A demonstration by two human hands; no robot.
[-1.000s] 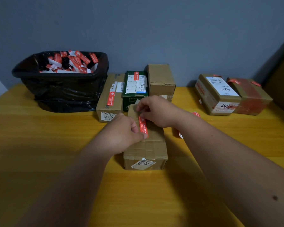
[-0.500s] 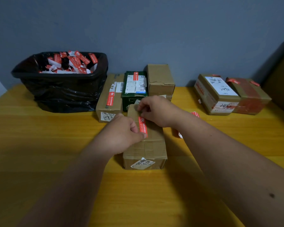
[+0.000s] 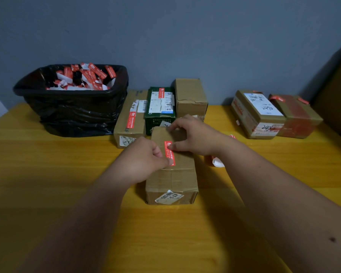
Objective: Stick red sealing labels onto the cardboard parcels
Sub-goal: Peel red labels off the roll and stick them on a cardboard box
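Since a moment ago the right hand (image 3: 193, 134) has opened slightly, pressing the red label's (image 3: 169, 153) far end while the left hand (image 3: 144, 160) presses the near end onto the front parcel (image 3: 172, 174), nearly stuck.

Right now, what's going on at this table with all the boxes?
A person is sticking a red label onto the top of a cardboard parcel in the middle of the yellow table. The left hand presses the label's near end, while the right hand holds down its far end. Behind, three more parcels stand in a row, two of them already labelled, beside a black bin full of peeled backings. Two more parcels sit at far right.
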